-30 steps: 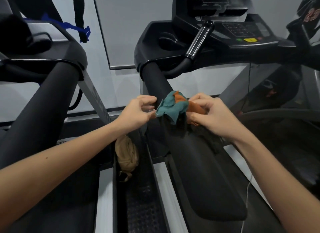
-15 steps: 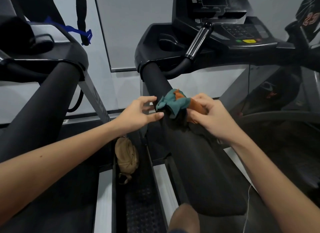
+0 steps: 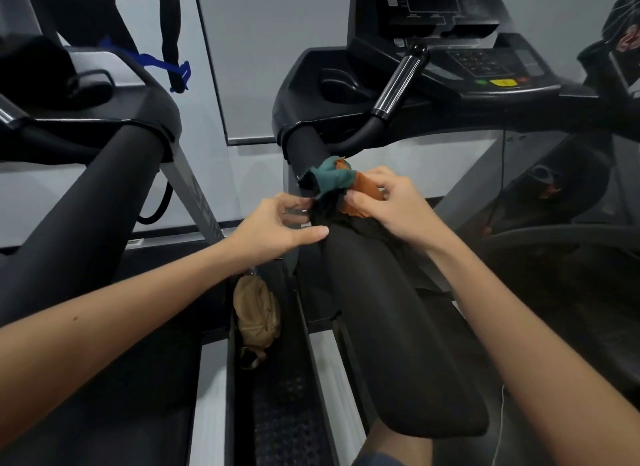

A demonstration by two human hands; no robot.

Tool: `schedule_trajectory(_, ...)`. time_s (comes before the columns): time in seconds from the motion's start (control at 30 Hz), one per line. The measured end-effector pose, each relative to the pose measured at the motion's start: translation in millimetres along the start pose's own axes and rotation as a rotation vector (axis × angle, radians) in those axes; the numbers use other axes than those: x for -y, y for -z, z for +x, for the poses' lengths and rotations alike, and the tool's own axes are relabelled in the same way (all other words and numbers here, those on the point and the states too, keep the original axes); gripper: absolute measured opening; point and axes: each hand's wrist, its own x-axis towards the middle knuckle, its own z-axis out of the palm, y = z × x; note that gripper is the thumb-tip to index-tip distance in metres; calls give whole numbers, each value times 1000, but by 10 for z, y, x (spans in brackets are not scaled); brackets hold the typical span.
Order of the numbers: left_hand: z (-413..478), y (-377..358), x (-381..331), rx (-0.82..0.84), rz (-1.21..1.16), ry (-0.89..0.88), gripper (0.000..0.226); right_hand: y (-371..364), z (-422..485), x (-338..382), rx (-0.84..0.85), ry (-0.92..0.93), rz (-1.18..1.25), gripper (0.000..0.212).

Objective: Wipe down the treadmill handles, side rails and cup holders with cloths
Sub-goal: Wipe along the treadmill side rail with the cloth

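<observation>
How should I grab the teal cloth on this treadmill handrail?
Pinch the teal cloth by its raised top fold, from the left: it stands free above the padded handrail, and the right hand grips the orange cloth on its right.

— What is lying below the left hand (image 3: 277, 230)?
— A tan bag (image 3: 256, 318) is lying on the floor (image 3: 287, 413), just below that hand's wrist.
— And further left?
— A second treadmill (image 3: 86, 195) is standing well left of it, and a black cable (image 3: 165, 202) is looping down behind its post.
— Anything by the right hand (image 3: 391, 202)?
— A thin white cord (image 3: 500, 427) is hanging far below it.
</observation>
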Motion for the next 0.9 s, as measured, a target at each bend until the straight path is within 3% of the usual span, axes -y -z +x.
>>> schedule_trajectory(0.13,-61,-13,-63,58,-38,-2,28,128,-370,11,11,37,38,11)
schedule_trajectory(0.23,-78,-4,-80,86,-46,6,47,142,-491,18,34,48,112,11)
schedule_trajectory(0.33,-76,-5,-40,56,-35,-13,87,53,-303,-7,105,-1,150,17)
schedule_trajectory(0.37,-78,-10,-30,44,-19,-13,91,10,-217,-9,116,-22,172,17)
schedule_trajectory(0.6,-102,-38,-64,1,18,-24,87,-227,-26,-139,-97,-409,711,16)
schedule_trajectory(0.8,-98,-39,-51,-11,9,-13,85,-154,-471,-243,-128,-393,705,11)
schedule_trajectory(0.9,-81,-41,-32,-17,9,-3,87,-50,-650,-207,-61,-245,695,17)
